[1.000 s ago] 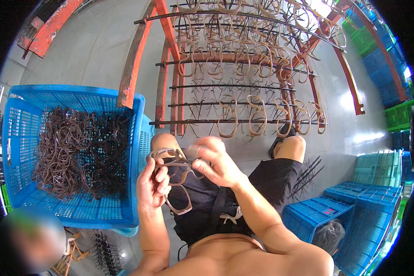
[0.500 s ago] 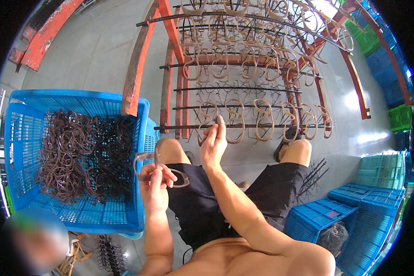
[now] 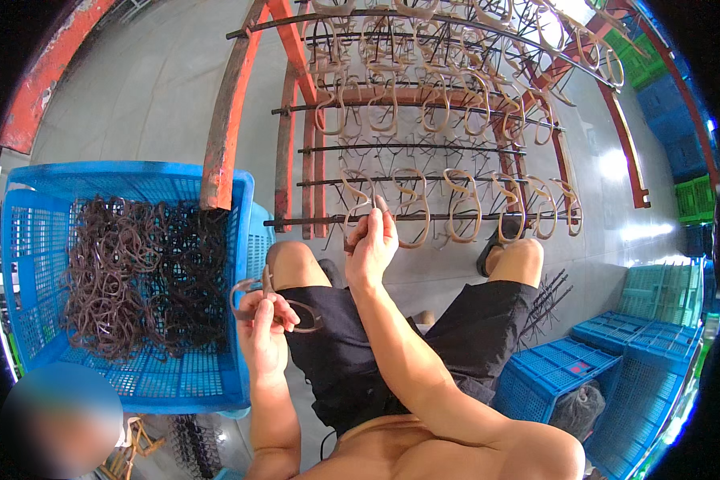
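Observation:
My left hand (image 3: 264,328), beside the blue basket, is closed on a brown eyeglass frame (image 3: 308,310). Up at the front black rod (image 3: 478,217), my right hand (image 3: 372,236) pinches another frame (image 3: 358,204) against the rod's short pins. Pale brown frames (image 3: 462,200) hang along this rod, with more rows on rods behind. The rods rest on orange posts (image 3: 224,144). The blue basket (image 3: 32,264) holds a tangled heap of dark brown and black frames (image 3: 120,280).
Stacked blue crates (image 3: 648,360) stand at the lower right, one holding a dark bag (image 3: 576,404). Spiked rods (image 3: 540,308) lie beside my right leg. Green crates (image 3: 692,200) line the right edge. Wooden pieces (image 3: 140,448) and more spiked rods (image 3: 196,444) lie at the lower left.
My right hand left the frames in my left hand and rose to the front rod, where a frame now sits under its fingers. My left hand moved slightly down.

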Motion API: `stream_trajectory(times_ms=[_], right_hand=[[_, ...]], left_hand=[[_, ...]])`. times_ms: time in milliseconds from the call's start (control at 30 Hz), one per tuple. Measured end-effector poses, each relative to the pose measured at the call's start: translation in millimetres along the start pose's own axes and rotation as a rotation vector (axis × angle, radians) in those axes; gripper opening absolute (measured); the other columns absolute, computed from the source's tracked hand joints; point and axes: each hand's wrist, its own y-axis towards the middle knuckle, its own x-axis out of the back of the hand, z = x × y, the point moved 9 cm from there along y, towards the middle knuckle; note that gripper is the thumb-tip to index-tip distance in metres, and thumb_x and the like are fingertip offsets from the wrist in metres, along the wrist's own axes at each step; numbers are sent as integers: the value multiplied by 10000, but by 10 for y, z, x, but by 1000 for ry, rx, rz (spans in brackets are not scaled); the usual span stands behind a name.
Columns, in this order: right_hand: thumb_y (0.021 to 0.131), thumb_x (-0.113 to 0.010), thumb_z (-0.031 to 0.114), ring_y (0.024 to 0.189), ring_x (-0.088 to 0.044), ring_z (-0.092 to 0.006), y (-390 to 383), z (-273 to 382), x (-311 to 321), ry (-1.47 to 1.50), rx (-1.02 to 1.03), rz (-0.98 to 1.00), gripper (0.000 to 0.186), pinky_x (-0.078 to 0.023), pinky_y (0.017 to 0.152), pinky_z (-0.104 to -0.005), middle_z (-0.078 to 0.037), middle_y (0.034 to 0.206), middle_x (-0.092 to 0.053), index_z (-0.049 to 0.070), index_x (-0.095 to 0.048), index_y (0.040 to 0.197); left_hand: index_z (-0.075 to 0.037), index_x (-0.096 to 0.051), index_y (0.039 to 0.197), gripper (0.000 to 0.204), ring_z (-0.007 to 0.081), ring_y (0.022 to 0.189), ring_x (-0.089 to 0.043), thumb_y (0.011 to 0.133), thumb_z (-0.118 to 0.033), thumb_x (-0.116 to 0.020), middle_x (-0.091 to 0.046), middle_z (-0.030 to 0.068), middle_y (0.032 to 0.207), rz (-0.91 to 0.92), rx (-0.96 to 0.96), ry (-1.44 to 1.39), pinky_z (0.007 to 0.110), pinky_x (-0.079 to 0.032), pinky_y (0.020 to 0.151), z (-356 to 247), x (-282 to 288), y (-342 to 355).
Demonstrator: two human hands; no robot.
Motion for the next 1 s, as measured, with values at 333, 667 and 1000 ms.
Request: stream_trajectory(times_ms=[333,667,1000], right_hand=[[951,-457,157,444,-349,-20,1,67,-126,-167,102,65,326,-299,384,-183,58,573,-397,15,-474,1244],[938,-470,113,546,-307,1,-56,88,-307,-507,157,56,322,-281,458,-160,82,644,-367,5,-501,1240],[931,-476,110,551,-304,-9,-22,203,-238,-628,250,106,312,-281,464,-167,79,637,-365,-3,-522,1218]], left_hand=[[-71,-525,920,94,149,582,-567,911,-164,-519,-582,72,746,0,21,-39,239,-387,505,42,-14,-4],[-60,-522,925,99,160,581,-573,906,-156,-529,-596,88,758,1,14,-95,244,-386,497,0,57,-18],[-64,-527,929,80,152,581,-567,911,-141,-518,-587,88,735,13,23,-110,237,-381,497,29,55,-43]])
